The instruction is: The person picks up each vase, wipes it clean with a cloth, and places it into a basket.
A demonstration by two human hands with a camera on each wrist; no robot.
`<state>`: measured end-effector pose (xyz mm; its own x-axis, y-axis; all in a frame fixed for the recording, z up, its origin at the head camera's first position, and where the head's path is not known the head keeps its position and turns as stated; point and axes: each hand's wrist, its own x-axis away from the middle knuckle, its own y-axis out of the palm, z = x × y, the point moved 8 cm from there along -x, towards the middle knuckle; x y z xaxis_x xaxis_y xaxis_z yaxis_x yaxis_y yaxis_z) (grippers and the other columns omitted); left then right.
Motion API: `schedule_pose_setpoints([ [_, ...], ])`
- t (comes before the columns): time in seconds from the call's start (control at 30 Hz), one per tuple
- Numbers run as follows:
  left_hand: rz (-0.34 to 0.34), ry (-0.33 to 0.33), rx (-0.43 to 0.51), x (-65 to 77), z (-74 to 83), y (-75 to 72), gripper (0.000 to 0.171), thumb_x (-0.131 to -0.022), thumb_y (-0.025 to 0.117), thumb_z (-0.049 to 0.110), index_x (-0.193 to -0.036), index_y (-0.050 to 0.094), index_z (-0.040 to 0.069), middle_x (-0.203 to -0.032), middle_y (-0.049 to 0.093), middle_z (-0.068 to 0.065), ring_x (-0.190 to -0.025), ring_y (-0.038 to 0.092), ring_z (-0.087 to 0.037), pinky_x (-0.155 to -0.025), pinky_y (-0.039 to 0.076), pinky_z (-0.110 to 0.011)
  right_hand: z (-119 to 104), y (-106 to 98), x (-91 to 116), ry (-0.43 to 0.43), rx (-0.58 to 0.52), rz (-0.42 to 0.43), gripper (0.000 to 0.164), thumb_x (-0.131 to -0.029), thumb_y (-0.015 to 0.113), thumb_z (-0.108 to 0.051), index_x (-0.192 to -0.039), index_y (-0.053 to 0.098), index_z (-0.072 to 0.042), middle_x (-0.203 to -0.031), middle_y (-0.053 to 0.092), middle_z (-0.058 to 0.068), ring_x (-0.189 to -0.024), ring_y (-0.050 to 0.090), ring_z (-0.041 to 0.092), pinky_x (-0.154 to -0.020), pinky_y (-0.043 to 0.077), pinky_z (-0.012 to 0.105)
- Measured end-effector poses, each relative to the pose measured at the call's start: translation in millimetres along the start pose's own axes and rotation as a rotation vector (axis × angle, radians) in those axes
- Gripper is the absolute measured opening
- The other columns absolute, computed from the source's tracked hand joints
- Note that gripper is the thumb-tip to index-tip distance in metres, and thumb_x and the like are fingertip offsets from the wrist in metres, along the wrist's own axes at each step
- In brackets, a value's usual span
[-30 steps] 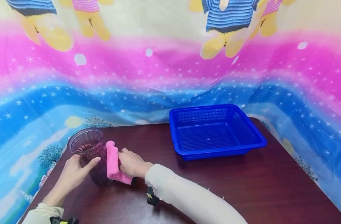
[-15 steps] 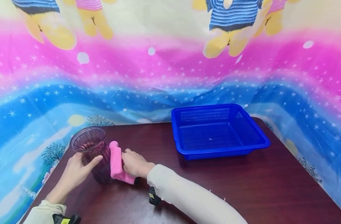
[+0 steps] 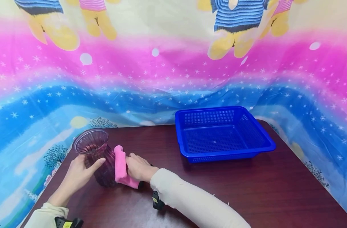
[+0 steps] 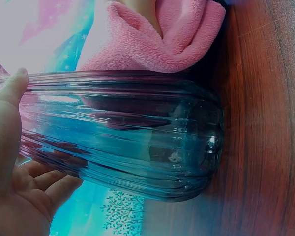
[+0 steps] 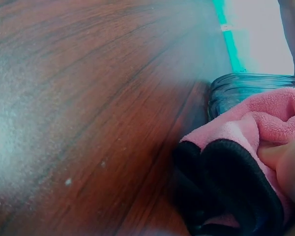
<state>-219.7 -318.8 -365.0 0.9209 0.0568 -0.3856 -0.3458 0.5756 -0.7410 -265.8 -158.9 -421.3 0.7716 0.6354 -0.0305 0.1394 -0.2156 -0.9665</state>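
Note:
A ribbed, purple-tinted glass vase (image 3: 104, 169) stands on the left part of the table, its flared mouth upward. My left hand (image 3: 77, 174) grips it below the rim, thumb on the near side and fingers behind, as the left wrist view shows through the vase (image 4: 132, 132). My right hand (image 3: 139, 167) holds a folded pink cloth (image 3: 121, 166) against the vase's right side. The cloth (image 4: 152, 39) is fluffy and lies along the glass wall. In the right wrist view its black-edged end (image 5: 241, 182) hangs near the tabletop. Most of the right fingers are hidden by the cloth.
A blue perforated plastic basket (image 3: 219, 155) stands at the back right of the dark wooden table (image 3: 247, 190). A printed cloth backdrop (image 3: 150, 76) hangs behind the table and along its sides.
The view has shifted slightly, so everything sits a little further right. Both hands keep their hold; the pink cloth stays at the vase's right side, with hardly any movement against it.

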Motion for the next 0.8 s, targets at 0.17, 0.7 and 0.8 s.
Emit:
schedule_pose_setpoints([
  [0.17, 0.003, 0.003, 0.006, 0.3, 0.2, 0.8, 0.049, -0.089, 0.067, 0.033, -0.124, 0.055, 0.002, -0.110, 0.069, -0.028, -0.101, 0.068, -0.043, -0.079, 0.051, -0.027, 1, 2, 2, 0.017, 0.014, 0.000, 0.008, -0.094, 0.057, -0.019, -0.101, 0.061, -0.018, -0.092, 0.058, -0.001, -0.077, 0.052, 0.011, -0.059, 0.044, 0.020],
  [0.7, -0.005, 0.003, 0.017, 1.3, 1.2, 0.4, 0.052, -0.091, 0.065, 0.033, -0.127, 0.052, 0.000, -0.113, 0.066, -0.032, -0.102, 0.065, -0.048, -0.088, 0.049, -0.061, 6, 16, 3, 0.039, 0.065, -0.017, 0.006, -0.093, 0.058, -0.019, -0.096, 0.064, -0.019, -0.094, 0.060, 0.000, -0.081, 0.057, 0.013, -0.065, 0.049, 0.024],
  [0.8, -0.006, 0.005, 0.020, 1.6, 1.5, 0.4, 0.052, -0.090, 0.066, 0.033, -0.127, 0.051, 0.000, -0.113, 0.066, -0.033, -0.102, 0.065, -0.048, -0.088, 0.049, -0.061, 6, 17, 3, 0.039, 0.066, -0.017, 0.007, -0.092, 0.059, -0.019, -0.096, 0.065, -0.019, -0.095, 0.061, 0.000, -0.083, 0.058, 0.014, -0.066, 0.050, 0.025],
])
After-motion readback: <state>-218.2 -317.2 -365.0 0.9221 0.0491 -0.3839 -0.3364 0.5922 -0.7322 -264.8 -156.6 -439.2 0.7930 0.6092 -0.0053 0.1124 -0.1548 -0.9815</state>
